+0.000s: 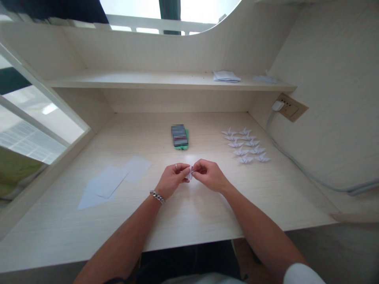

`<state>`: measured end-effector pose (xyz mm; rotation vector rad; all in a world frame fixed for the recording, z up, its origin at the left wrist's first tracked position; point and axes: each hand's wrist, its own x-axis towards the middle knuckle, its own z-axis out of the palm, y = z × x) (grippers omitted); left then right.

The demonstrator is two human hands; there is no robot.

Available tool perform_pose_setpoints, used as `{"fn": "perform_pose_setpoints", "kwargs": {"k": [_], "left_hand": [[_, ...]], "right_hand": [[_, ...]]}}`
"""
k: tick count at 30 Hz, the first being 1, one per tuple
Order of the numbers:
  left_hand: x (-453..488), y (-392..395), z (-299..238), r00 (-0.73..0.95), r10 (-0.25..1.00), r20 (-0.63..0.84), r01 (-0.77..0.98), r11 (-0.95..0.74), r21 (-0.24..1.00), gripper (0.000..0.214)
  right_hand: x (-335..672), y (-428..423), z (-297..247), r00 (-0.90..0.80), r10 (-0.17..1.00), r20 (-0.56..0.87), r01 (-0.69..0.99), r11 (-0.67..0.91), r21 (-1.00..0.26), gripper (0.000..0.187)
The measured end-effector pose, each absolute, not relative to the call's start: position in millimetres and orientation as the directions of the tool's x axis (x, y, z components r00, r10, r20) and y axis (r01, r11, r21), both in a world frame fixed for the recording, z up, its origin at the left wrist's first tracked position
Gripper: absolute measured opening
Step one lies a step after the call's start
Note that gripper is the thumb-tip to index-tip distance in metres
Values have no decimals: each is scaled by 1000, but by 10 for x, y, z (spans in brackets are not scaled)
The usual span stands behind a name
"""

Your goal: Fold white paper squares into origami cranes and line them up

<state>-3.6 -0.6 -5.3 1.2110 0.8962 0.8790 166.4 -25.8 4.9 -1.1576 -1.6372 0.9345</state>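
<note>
The left hand [173,178] and the right hand [209,176] meet over the middle of the counter [204,215], near its front edge. Between them is a small piece of folded white paper [190,172], pinched by the fingers of both hands; it stands roughly on end, and its exact folds are too small to make out. The left hand wears a ring [176,167], and a chain bracelet [157,197] circles that wrist.

Just beyond the hands lies a phone [179,136] with a green edge, its face blurred into blocks. To the right of the phone, ten white paper cranes [241,151] stand in two slanting rows of five. To the left, thin white sheets [109,179] lie flat on the counter, some overlapping.

Behind, a shelf [142,79] runs across the back, carrying a small stack of folded papers [226,76] and, farther right, another pale bit of paper [265,79]. On the right wall, a white plug [277,105] sits in an outlet [293,108], and a grey cord [299,165] trails from it down along the wall. Above the shelf is a mirror [136,10] with a curved edge.
</note>
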Motion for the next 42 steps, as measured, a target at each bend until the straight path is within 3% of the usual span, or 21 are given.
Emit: {"fn": "perform_pose_setpoints", "kwargs": {"k": [7,21,24,27,31,34,42], "left_hand": [[-51,-13,-50,439,887,-143,-110,212,971,32],[-40,5,-70,278,948,-153,-159,202,966,39],[-35,2,-56,260,958,-118,-185,169,968,40],[-30,4,-49,227,969,-97,-202,145,969,40],[-20,8,-30,200,978,-52,-225,97,969,40],[-11,5,-4,171,985,-12,-246,55,968,40],[6,-10,6,156,988,12,-180,16,983,38]], "right_hand": [[1724,-295,116,-270,877,398,561,479,-675,7],[1663,-285,-14,-301,768,566,706,578,-408,19],[1653,-288,-17,-289,770,568,680,583,-445,19],[1614,-284,-15,-206,824,528,633,524,-570,17],[1551,-276,6,-43,912,407,521,368,-770,10],[1528,-276,33,-11,958,286,422,264,-868,10],[1520,-292,47,-35,961,273,426,262,-866,16]]}}
